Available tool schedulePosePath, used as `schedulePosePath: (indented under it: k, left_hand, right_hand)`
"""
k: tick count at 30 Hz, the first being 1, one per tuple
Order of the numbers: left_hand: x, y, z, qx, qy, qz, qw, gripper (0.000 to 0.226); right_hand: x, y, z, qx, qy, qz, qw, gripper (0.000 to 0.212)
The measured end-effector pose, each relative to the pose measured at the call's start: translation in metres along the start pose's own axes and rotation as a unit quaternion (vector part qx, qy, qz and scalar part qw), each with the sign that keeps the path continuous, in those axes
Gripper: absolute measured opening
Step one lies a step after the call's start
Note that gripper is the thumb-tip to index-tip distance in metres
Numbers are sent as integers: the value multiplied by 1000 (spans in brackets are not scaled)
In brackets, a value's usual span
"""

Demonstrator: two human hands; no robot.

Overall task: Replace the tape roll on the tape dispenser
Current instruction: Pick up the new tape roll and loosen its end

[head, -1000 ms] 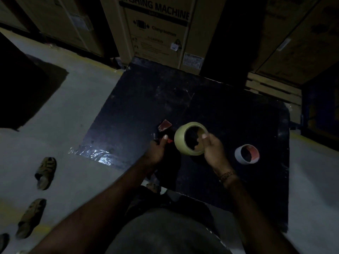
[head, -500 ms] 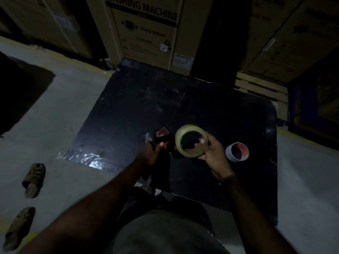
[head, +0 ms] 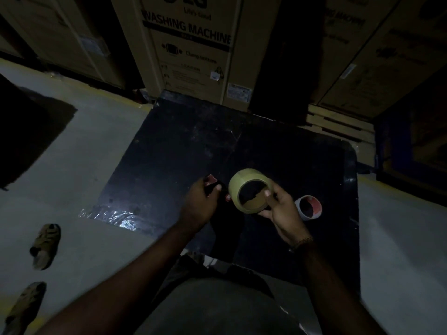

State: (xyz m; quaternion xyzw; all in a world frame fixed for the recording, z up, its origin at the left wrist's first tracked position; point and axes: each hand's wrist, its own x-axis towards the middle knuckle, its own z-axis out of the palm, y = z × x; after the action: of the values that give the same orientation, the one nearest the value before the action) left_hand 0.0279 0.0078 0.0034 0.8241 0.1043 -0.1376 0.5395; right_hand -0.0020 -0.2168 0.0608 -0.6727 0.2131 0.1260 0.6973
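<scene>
A full yellowish tape roll is held up over the black board, tilted so its hole faces me. My right hand grips its right rim, a finger inside the hole. My left hand closes around the dark tape dispenser, of which only a reddish part and a small red bit near the roll show. The roll's left edge sits close against the dispenser. A nearly spent roll, just a white and red core, lies on the board to the right of my right hand.
Tall cardboard washing machine boxes stand behind the board, with a wooden pallet at the back right. Crumpled clear plastic film lies at the board's front left corner. Two sandals rest on the pale floor at left.
Both hands have stayed close together over the board, the full roll now tilted more towards me and pressed nearer the dispenser. The camera has shifted slightly.
</scene>
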Motion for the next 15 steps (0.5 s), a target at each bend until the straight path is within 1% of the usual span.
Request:
schedulePosePath:
  k: [1,2,4,6,8,10,11,13,15]
  left_hand:
    - [-5,17,0,-84,-36,-18,996,49]
    - [-10,32,2,-162,-79,-33,983,46]
    - [-17,54,0,-253,-146,-50,955,40]
    - [-22,66,-2,-281,-163,-41,945,39]
    - [-23,70,-4,-287,-167,-34,943,38]
    - [-28,74,-6,-287,-178,-22,941,34]
    - [-30,75,-6,-291,-182,-17,939,34]
    - [-33,76,-6,-295,-180,-11,938,35]
    - [-35,77,-6,-277,-160,-5,947,31]
  right_hand:
    - [-1,-1,0,13,-11,0,1000,34]
    - [-2,-3,1,26,-22,2,999,35]
    - [-3,-8,3,49,-38,7,998,33]
    - [-6,-13,5,76,-45,12,996,28]
    - [-7,-18,4,82,-41,13,996,27]
    - [-5,-23,3,46,-26,10,999,27]
    - [-4,-26,3,9,-5,-2,1000,28]
    - [-3,-33,2,-87,55,-67,992,31]
    - [-10,-44,3,-171,91,-181,964,32]
